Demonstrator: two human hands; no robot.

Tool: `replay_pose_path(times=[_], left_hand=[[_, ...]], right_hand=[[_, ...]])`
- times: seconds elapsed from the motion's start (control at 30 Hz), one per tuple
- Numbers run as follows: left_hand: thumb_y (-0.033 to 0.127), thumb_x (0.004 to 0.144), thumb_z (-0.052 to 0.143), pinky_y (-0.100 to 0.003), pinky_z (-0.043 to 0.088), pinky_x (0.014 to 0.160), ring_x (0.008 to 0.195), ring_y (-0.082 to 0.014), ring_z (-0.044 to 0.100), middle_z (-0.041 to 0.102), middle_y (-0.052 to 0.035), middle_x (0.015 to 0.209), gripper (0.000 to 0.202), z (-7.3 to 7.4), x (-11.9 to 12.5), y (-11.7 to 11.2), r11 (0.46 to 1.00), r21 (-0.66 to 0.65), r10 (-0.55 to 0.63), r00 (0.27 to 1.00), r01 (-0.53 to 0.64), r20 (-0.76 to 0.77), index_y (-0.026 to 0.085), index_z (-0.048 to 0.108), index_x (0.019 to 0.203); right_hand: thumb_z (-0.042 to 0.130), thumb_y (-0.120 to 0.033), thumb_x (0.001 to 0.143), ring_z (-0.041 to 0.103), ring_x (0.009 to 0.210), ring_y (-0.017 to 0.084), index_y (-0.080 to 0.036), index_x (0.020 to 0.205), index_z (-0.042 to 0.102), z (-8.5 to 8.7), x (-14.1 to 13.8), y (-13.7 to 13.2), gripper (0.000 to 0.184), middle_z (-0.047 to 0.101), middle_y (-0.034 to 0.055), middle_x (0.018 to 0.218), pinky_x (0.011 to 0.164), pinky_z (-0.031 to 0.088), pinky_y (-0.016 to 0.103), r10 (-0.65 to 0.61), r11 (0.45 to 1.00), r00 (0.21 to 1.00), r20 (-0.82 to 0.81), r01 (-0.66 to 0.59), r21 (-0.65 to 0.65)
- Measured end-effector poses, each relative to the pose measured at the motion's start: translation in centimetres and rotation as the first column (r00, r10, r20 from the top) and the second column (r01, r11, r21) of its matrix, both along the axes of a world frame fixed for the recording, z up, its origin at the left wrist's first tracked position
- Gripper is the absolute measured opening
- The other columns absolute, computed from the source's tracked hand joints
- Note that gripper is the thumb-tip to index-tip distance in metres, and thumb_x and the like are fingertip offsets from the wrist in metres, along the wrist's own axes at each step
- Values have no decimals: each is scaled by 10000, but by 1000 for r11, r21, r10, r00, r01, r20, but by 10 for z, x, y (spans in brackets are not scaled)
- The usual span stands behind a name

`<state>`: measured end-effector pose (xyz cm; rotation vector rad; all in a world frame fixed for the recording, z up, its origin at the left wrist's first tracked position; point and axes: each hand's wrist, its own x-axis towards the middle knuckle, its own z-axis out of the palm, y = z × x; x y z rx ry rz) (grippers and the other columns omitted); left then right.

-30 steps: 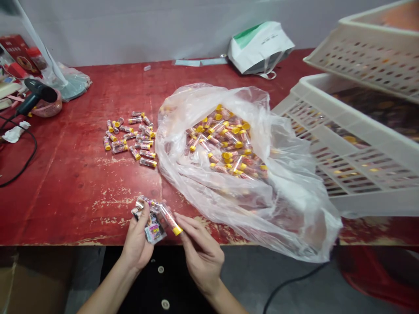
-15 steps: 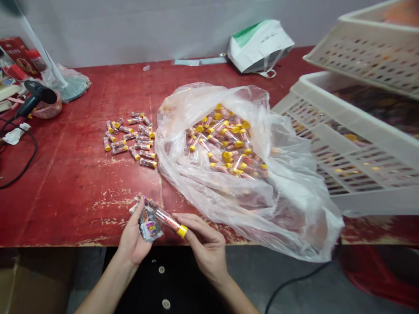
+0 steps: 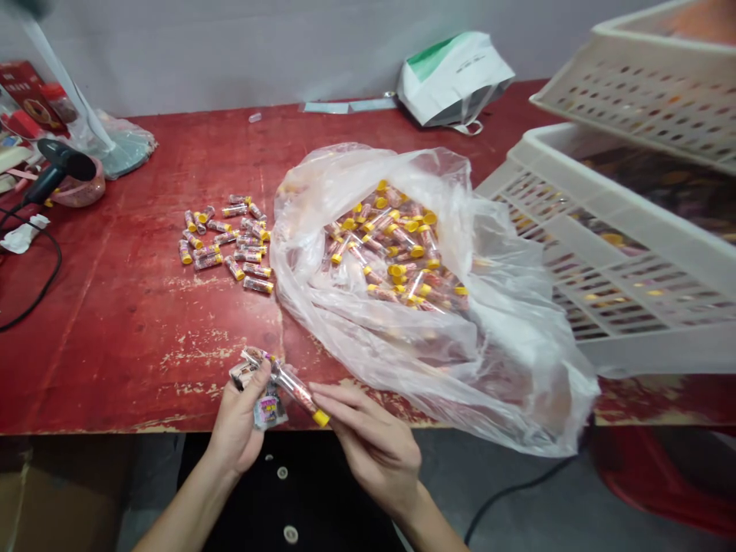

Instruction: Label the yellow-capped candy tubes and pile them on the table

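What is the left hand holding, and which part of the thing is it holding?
The left hand grips a clear yellow-capped tube by the end away from the cap, with printed packets pinched in the same fingers.

A clear plastic tube with a yellow cap sat tilted above the worktop's front edge, its capped end pointing toward 4 o'clock. A speckled reddish filling showed through its wall, packed along its length. The uncapped end lay under the thumb of the left grip, which also held small glossy packets printed in pink and purple, bunched against its fingers and hanging below the tube. Their creased foil caught the light, and the print was too small to read. The fingers of the right grip stretched toward 10 o'clock, just beside the tube; whether they touched it could not be told.
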<state>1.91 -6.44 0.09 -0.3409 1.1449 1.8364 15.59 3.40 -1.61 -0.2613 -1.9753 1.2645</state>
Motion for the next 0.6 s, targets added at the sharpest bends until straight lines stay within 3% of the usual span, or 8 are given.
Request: replay_pose_path(times=[0.13,0.37,0.43,0.53,0.6], left_hand=[[325,710,802,-347,577,784,856,-228,715,749,-89,893,311,-1,0,-1,999,-13,-30,999,30,-30,140,662,918],[325,751,769,-358,553,842,949,-249,705,755,-114,964,291,0,3,0,996,33,-84,996,85,-19,139,688,959],[325,751,770,-358,545,855,954,-248,702,758,-110,947,298,0,5,1,995,47,-91,995,93,-33,140,697,972],[319,723,793,-344,538,859,951,-241,699,758,-99,938,307,-1,4,0,992,64,-105,993,109,-49,139,706,956],[313,710,804,-336,539,845,935,-234,700,755,-89,935,308,0,0,-1,988,76,-129,990,133,-59,145,707,949]], right_hand=[[575,36,848,718,941,162,-286,1155,710,1,-1,0,466,746,43,1051,815,590,253,-28,994,999,26,31,-108],[548,84,835,674,1065,177,-250,1323,597,-3,1,-3,594,685,89,1173,899,566,276,6,994,1000,-1,-6,109],[550,57,839,607,1190,217,-230,1392,524,-3,-1,-7,624,604,126,1313,973,537,340,3,991,999,34,-8,136],[499,22,858,436,1374,290,-193,1484,387,-3,-5,-12,671,451,151,1486,1093,434,484,96,977,992,82,-110,185],[441,31,872,406,1396,284,-192,1500,354,-3,-9,-15,672,482,135,1470,1108,408,511,128,976,989,75,-139,168]])
